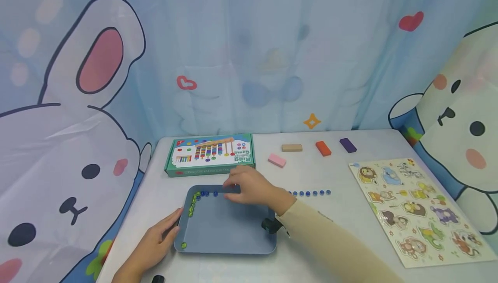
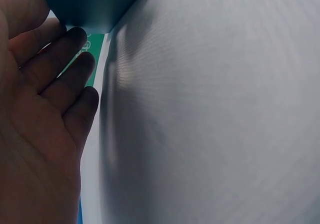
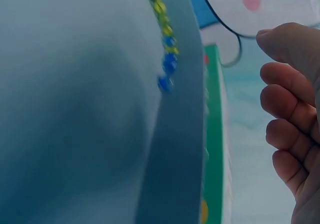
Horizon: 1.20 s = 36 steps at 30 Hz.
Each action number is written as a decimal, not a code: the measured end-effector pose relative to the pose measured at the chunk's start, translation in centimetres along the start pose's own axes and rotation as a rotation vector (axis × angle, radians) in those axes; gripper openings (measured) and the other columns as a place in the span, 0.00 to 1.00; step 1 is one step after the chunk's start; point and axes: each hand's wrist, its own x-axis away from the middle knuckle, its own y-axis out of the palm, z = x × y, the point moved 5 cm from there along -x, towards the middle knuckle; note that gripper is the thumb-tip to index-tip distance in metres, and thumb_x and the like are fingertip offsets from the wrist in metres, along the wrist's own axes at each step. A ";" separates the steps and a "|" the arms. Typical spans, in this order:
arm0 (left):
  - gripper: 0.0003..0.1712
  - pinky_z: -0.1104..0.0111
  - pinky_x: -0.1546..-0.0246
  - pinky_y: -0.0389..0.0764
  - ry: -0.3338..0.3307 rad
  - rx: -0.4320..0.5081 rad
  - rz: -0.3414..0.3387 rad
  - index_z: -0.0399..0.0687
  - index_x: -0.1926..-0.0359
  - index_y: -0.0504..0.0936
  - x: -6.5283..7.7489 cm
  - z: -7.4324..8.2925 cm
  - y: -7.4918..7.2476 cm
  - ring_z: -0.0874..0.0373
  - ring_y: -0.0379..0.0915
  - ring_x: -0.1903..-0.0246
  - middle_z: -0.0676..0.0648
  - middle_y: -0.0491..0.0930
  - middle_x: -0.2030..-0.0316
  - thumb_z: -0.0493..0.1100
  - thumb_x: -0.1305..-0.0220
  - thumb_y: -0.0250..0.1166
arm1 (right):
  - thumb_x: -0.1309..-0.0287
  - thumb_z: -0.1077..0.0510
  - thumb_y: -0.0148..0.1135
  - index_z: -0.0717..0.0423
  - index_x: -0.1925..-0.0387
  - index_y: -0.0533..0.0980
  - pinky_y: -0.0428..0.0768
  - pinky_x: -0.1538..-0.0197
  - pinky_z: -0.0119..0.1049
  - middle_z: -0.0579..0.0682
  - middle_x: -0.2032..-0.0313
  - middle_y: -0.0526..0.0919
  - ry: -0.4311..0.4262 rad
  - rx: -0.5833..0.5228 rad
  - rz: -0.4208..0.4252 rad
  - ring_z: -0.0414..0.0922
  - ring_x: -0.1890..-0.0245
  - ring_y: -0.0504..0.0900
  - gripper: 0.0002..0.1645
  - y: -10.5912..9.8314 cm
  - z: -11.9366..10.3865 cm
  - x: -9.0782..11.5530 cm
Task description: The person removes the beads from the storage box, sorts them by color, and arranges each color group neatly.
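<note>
Pale blue curtain [image 1: 334,58], printed cartoon rabbit [image 1: 46,153] left; white table [image 1: 358,214] before it

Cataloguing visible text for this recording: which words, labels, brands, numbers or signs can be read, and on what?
"Ring": on top of the box.
"Game": on the same box top.
Other lettering in that print: too small to read.
White lettering on the box's green side: too blurred to read.
Dark mark on the table: too small to tell whether it is writing.
No brand or number is legible.
</note>
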 end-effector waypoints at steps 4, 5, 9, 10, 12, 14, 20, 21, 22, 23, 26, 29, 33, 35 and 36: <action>0.30 0.56 0.27 0.72 -0.005 0.009 0.002 0.49 0.23 0.69 0.1 -0.1 0.0 0.50 0.67 0.26 0.47 0.70 0.25 0.51 0.19 0.57 | 0.38 0.43 0.75 0.47 0.55 0.90 0.77 0.57 0.28 0.41 0.65 0.85 -0.058 -0.017 -0.079 0.36 0.62 0.78 0.16 1.9 -1.7 -1.8; 0.30 0.56 0.27 0.72 -0.003 0.013 0.002 0.49 0.23 0.69 0.1 -0.1 0.1 0.50 0.67 0.26 0.47 0.70 0.25 0.51 0.19 0.57 | 0.38 0.43 0.74 0.46 0.54 0.90 0.77 0.57 0.27 0.40 0.65 0.85 -0.074 -0.013 -0.100 0.36 0.62 0.78 0.16 2.5 -2.1 -2.1; 0.30 0.55 0.27 0.72 -0.004 0.034 -0.005 0.50 0.23 0.69 -0.1 -0.2 0.1 0.51 0.67 0.25 0.48 0.70 0.24 0.51 0.19 0.58 | 0.38 0.41 0.73 0.44 0.54 0.90 0.75 0.59 0.23 0.37 0.67 0.84 -0.161 0.037 -0.163 0.33 0.64 0.76 0.17 4.8 -3.4 -3.4; 0.30 0.55 0.27 0.72 -0.005 0.035 -0.006 0.50 0.23 0.69 -0.1 -0.2 0.1 0.51 0.67 0.25 0.48 0.70 0.24 0.51 0.19 0.58 | 0.38 0.40 0.73 0.43 0.54 0.90 0.74 0.60 0.22 0.36 0.67 0.83 -0.180 0.054 -0.183 0.32 0.65 0.75 0.17 5.3 -3.8 -3.7; 0.30 0.54 0.27 0.73 -0.002 0.037 -0.005 0.50 0.23 0.69 -0.1 -0.2 0.1 0.50 0.67 0.26 0.47 0.70 0.24 0.51 0.19 0.58 | 0.39 0.39 0.73 0.41 0.54 0.90 0.73 0.62 0.21 0.34 0.67 0.83 -0.218 0.077 -0.228 0.31 0.66 0.74 0.17 6.5 -4.5 -4.2; 0.30 0.55 0.27 0.72 -0.005 0.043 -0.008 0.50 0.23 0.69 0.0 -0.2 0.1 0.50 0.67 0.26 0.48 0.70 0.24 0.51 0.20 0.58 | 0.39 0.39 0.73 0.40 0.55 0.90 0.72 0.62 0.21 0.33 0.67 0.83 -0.242 0.079 -0.278 0.30 0.66 0.74 0.16 7.5 -5.2 -4.5; 0.30 0.69 0.25 0.69 0.003 0.056 -0.008 0.50 0.23 0.69 0.0 -0.3 0.1 0.50 0.67 0.25 0.48 0.70 0.24 0.50 0.20 0.58 | 0.40 0.37 0.74 0.37 0.56 0.90 0.73 0.58 0.20 0.31 0.65 0.83 -0.319 0.082 -0.375 0.28 0.66 0.74 0.16 9.8 -7.0 -4.9; 0.30 0.73 0.26 0.67 0.010 0.060 -0.004 0.49 0.23 0.69 0.1 -0.3 0.1 0.50 0.67 0.26 0.48 0.70 0.24 0.50 0.20 0.59 | 0.40 0.36 0.74 0.37 0.56 0.89 0.73 0.58 0.20 0.31 0.65 0.83 -0.334 0.085 -0.383 0.28 0.66 0.74 0.16 10.0 -7.2 -4.9; 0.30 0.76 0.26 0.65 0.021 0.062 0.002 0.49 0.23 0.69 0.1 -0.3 0.1 0.49 0.67 0.26 0.47 0.70 0.25 0.50 0.20 0.59 | 0.41 0.36 0.74 0.37 0.56 0.89 0.73 0.57 0.20 0.31 0.65 0.83 -0.345 0.085 -0.389 0.28 0.66 0.73 0.16 10.2 -7.4 -4.9; 0.30 0.79 0.27 0.64 0.029 0.064 0.007 0.49 0.23 0.69 0.1 -0.2 0.1 0.48 0.68 0.26 0.47 0.70 0.25 0.50 0.20 0.59 | 0.41 0.36 0.74 0.38 0.55 0.89 0.73 0.58 0.20 0.31 0.65 0.83 -0.352 0.080 -0.397 0.28 0.66 0.73 0.17 10.4 -7.6 -4.9; 0.29 0.82 0.28 0.62 0.050 0.058 0.024 0.49 0.23 0.70 0.1 -0.2 0.1 0.47 0.69 0.27 0.46 0.71 0.25 0.50 0.20 0.59 | 0.42 0.36 0.75 0.38 0.54 0.89 0.71 0.61 0.19 0.32 0.65 0.83 -0.362 0.079 -0.407 0.27 0.67 0.72 0.19 10.8 -8.0 -5.0; 0.29 0.79 0.28 0.65 0.061 0.047 0.037 0.49 0.23 0.70 0.1 -0.1 0.1 0.46 0.70 0.28 0.46 0.72 0.26 0.49 0.20 0.59 | 0.42 0.35 0.75 0.38 0.53 0.89 0.69 0.64 0.18 0.32 0.66 0.82 -0.385 0.084 -0.408 0.27 0.69 0.71 0.20 11.3 -8.6 -5.0; 0.29 0.73 0.27 0.70 0.074 0.045 0.045 0.47 0.24 0.70 0.1 -0.1 0.1 0.46 0.70 0.28 0.46 0.72 0.26 0.48 0.20 0.59 | 0.41 0.37 0.75 0.37 0.54 0.89 0.67 0.66 0.16 0.32 0.68 0.81 -0.422 0.066 -0.417 0.27 0.70 0.70 0.17 11.8 -9.4 -5.0; 0.29 0.70 0.27 0.72 0.075 0.049 0.044 0.47 0.24 0.70 0.1 -0.2 0.1 0.46 0.71 0.28 0.46 0.72 0.26 0.48 0.20 0.58 | 0.41 0.39 0.75 0.37 0.55 0.90 0.66 0.66 0.16 0.32 0.68 0.80 -0.429 0.047 -0.427 0.27 0.70 0.70 0.15 12.0 -9.7 -5.0; 0.29 0.70 0.27 0.72 0.074 0.049 0.044 0.47 0.24 0.70 0.1 -0.2 0.1 0.46 0.71 0.28 0.46 0.72 0.26 0.48 0.20 0.58 | 0.40 0.40 0.76 0.37 0.56 0.90 0.67 0.65 0.15 0.32 0.68 0.81 -0.433 0.039 -0.433 0.26 0.69 0.70 0.14 12.0 -9.8 -5.0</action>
